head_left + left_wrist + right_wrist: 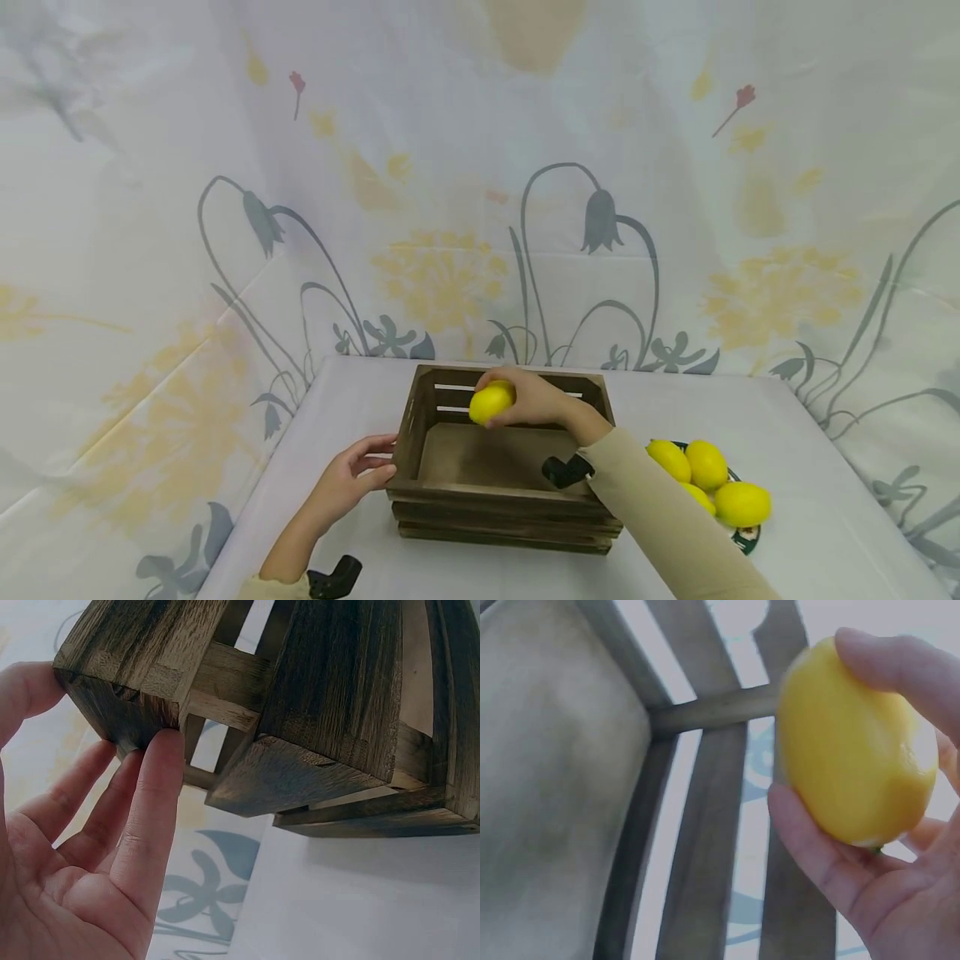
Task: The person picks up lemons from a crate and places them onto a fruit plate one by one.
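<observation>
Over the dark brown slatted wooden crate [502,508], my right hand [534,396] holds a yellow lemon [491,402] between thumb and fingers. In the right wrist view the lemon [855,750] appears close up, with the fingers bent around its lower side and the thumb on top. The crate's slatted back wall lies behind it. My left hand [348,479] rests its fingertips against the crate's left end, near the front corner. The left wrist view shows these fingers [154,802] fairly straight, touching the end of the top slat.
Right of the crate, several lemons [742,504] lie on a dark patterned plate [746,540], partly hidden by the right sleeve [660,508]. A white cloth [352,392] covers the table. Floral-printed sheets [480,208] hang behind and at the sides.
</observation>
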Demonstrator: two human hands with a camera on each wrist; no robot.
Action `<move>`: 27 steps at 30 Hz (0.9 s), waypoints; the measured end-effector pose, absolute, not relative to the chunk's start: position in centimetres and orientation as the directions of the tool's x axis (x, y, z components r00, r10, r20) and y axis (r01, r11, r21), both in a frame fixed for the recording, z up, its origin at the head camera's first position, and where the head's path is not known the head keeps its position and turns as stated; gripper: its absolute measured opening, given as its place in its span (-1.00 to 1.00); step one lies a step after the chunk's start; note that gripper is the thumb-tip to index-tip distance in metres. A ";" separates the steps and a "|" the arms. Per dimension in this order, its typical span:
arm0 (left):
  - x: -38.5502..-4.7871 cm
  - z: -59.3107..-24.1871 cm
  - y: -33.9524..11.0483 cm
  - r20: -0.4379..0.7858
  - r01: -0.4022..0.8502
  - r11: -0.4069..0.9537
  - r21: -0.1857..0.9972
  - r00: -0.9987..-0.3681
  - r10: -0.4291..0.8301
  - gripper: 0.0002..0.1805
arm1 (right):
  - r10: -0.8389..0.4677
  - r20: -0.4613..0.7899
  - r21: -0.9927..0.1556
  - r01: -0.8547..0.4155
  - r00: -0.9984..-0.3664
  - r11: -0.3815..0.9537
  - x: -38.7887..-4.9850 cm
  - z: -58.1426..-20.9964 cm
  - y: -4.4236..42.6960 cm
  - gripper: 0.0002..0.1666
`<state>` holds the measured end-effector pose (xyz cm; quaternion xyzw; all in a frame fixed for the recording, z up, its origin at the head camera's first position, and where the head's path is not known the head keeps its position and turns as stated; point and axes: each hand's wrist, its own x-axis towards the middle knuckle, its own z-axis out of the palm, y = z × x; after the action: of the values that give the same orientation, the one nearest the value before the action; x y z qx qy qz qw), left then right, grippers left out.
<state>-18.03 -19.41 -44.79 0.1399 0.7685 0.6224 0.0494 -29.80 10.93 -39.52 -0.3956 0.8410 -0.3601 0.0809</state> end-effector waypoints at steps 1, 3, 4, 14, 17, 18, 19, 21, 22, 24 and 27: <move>-18.0 -44.8 -19.4 0.095 0.151 0.190 0.970 -0.957 0.273 -0.49 | -0.706 0.173 -0.674 -0.605 -0.686 0.424 -29.7 -39.4 11.0 -0.47; -18.0 -44.8 -19.5 0.091 0.146 0.194 0.970 -0.959 0.269 -0.49 | -0.664 0.219 -0.669 -0.605 -0.715 0.431 -29.4 -39.1 11.1 -0.47; -18.0 -44.8 -19.5 0.089 0.145 0.195 0.970 -0.960 0.267 -0.49 | -0.642 0.239 -0.672 -0.602 -0.728 0.432 -29.3 -38.9 11.1 -0.47; -18.0 -44.9 -19.4 0.092 0.149 0.202 0.968 -0.960 0.264 -0.49 | -0.447 0.361 -0.715 -0.551 -0.818 0.431 -27.9 -37.8 11.7 -0.43; -18.0 -44.9 -19.3 0.092 0.147 0.196 0.970 -0.960 0.265 -0.49 | -0.393 0.401 -0.720 -0.550 -0.828 0.424 -27.4 -37.4 11.9 -0.43; -18.0 -44.9 -19.3 0.092 0.146 0.194 0.970 -0.960 0.264 -0.49 | -0.371 0.409 -0.723 -0.545 -0.833 0.425 -27.2 -37.3 12.1 -0.43; -18.0 -44.9 -19.3 0.091 0.145 0.193 0.970 -0.960 0.265 -0.49 | -0.352 0.422 -0.725 -0.544 -0.836 0.423 -27.0 -37.1 12.2 -0.42; -18.0 -44.9 -19.3 0.090 0.144 0.191 0.971 -0.960 0.265 -0.49 | -0.316 0.444 -0.729 -0.543 -0.839 0.417 -26.7 -36.9 12.5 -0.41; -18.0 -44.9 -19.3 0.089 0.143 0.191 0.971 -0.960 0.266 -0.49 | -0.299 0.453 -0.732 -0.542 -0.840 0.413 -26.5 -36.8 12.7 -0.41; -18.0 -44.9 -19.3 0.089 0.144 0.191 0.971 -0.960 0.267 -0.49 | -0.271 0.473 -0.730 -0.545 -0.838 0.412 -26.2 -36.7 13.1 -0.40; -17.9 -44.9 -19.4 0.089 0.144 0.191 0.971 -0.960 0.267 -0.49 | -0.230 0.499 -0.726 -0.548 -0.836 0.416 -25.8 -36.6 13.7 -0.40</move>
<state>-17.94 -19.35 -44.90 0.1333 0.7702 0.6218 0.0496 -25.82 13.73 -36.58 -0.2355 0.8255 -0.4862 -0.1634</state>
